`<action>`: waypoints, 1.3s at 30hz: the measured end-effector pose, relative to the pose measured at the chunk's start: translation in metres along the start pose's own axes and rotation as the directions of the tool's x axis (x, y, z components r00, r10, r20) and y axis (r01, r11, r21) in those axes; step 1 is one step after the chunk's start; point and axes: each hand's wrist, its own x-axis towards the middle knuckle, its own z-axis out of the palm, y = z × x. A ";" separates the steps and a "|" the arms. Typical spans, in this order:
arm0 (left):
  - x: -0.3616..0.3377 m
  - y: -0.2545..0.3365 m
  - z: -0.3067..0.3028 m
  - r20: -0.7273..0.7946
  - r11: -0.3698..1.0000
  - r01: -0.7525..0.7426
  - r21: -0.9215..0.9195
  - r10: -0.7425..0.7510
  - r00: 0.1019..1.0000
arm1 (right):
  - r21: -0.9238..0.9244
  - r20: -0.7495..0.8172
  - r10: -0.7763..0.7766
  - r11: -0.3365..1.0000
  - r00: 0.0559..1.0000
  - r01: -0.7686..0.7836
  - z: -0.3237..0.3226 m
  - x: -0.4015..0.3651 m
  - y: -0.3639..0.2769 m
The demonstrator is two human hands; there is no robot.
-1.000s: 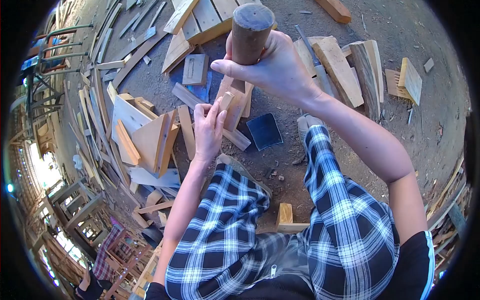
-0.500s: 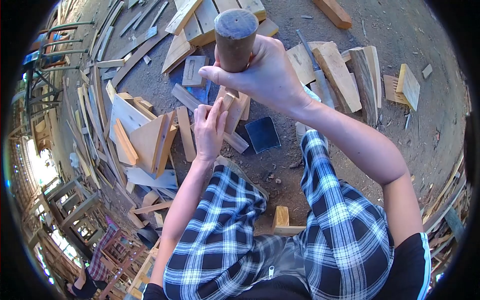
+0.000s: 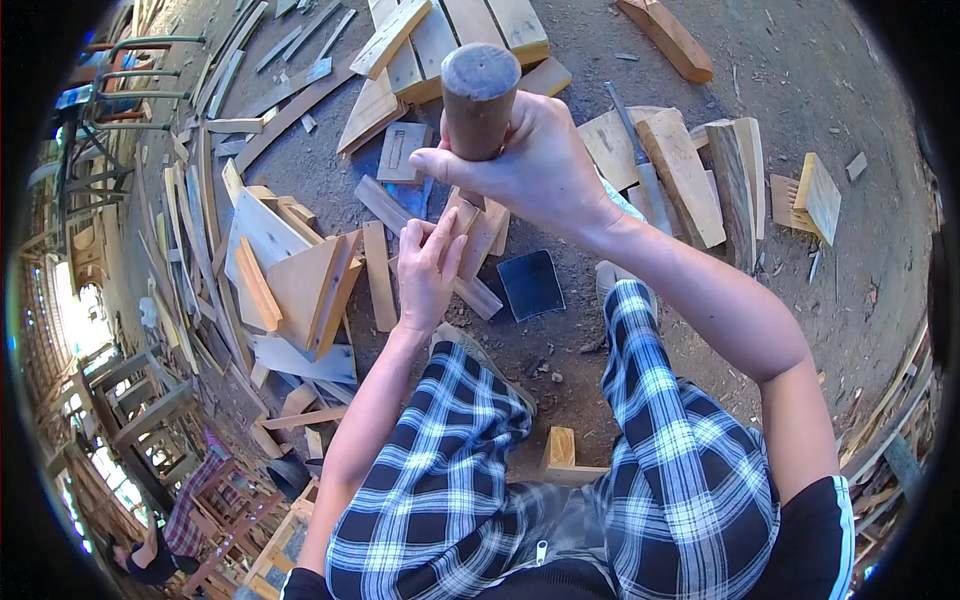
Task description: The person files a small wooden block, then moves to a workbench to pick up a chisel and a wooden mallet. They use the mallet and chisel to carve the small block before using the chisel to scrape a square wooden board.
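My right hand [image 3: 545, 165] is wrapped round a thick wooden handle [image 3: 478, 105] with a round, worn end, held upright above the work. Part of a blade shows below that hand, touching or very close to a small wood piece [image 3: 462, 218]. The fingers of my left hand [image 3: 427, 270] press on this small piece, which lies on a wooden block [image 3: 483, 240] between my feet. A dark square pad [image 3: 530, 285] lies on the ground just right of the block.
Cut boards [image 3: 300, 275] are stacked at the left, with long strips beyond. Wooden wedges [image 3: 680, 175] and a long metal tool [image 3: 645, 165] lie at the right. Planks [image 3: 460, 40] stand ahead. Another person [image 3: 150, 560] is at the lower left.
The whole view has shifted slightly, with the ground objects lower in the frame. Both hands keep their holds, and the blade below the handle shows a little more.
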 end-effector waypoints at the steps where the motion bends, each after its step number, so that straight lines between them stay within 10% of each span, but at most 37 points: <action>1: -0.001 0.000 0.000 0.000 1.000 0.009 -0.009 -0.009 1.000 | 0.001 0.004 0.000 1.000 1.000 0.000 0.000 0.001 0.000; 39: -0.001 0.000 0.002 -0.048 0.996 0.026 -0.083 -0.030 0.998 | -0.081 0.096 -0.009 0.997 0.995 0.017 0.007 0.003 -0.003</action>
